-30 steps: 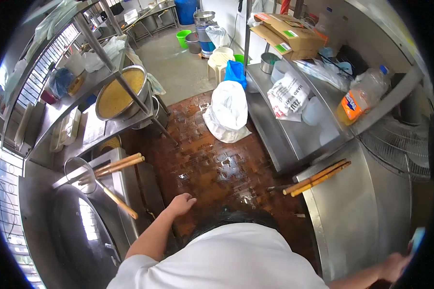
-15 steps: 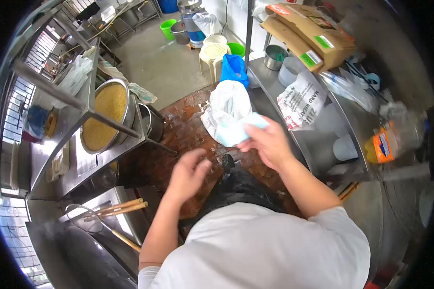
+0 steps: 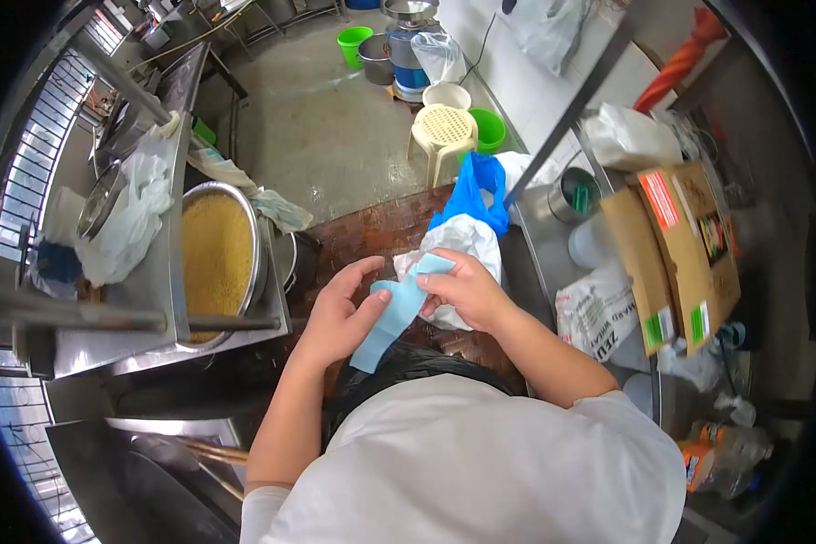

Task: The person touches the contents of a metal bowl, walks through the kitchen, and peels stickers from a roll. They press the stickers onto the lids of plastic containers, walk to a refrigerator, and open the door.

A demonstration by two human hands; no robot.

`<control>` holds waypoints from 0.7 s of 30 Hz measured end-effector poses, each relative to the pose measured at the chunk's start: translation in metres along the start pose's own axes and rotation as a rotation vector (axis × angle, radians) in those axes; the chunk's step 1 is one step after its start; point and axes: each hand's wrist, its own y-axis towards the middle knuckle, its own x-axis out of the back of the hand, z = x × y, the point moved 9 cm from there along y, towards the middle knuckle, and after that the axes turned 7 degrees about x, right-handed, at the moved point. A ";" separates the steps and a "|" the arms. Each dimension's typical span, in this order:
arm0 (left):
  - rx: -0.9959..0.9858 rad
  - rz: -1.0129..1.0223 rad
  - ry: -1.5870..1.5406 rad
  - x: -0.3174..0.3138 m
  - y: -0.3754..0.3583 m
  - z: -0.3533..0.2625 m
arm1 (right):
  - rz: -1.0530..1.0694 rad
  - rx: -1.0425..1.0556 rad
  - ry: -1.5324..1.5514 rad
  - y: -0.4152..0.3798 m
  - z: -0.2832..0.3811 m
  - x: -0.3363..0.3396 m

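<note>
Though open, left fingers (image 3: 374,308) on sheet (image 3: 394,317)

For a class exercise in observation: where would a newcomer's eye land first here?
Probably on the light blue sheet, pinched in the right hand and touched by the left hand, near the middle. Next, the large metal bowl of yellow contents at the left, then the vivid blue bag just beyond the white sack.
</note>
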 end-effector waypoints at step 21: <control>0.144 0.288 0.308 0.132 0.550 0.101 | -0.418 0.279 -0.464 0.389 0.150 0.128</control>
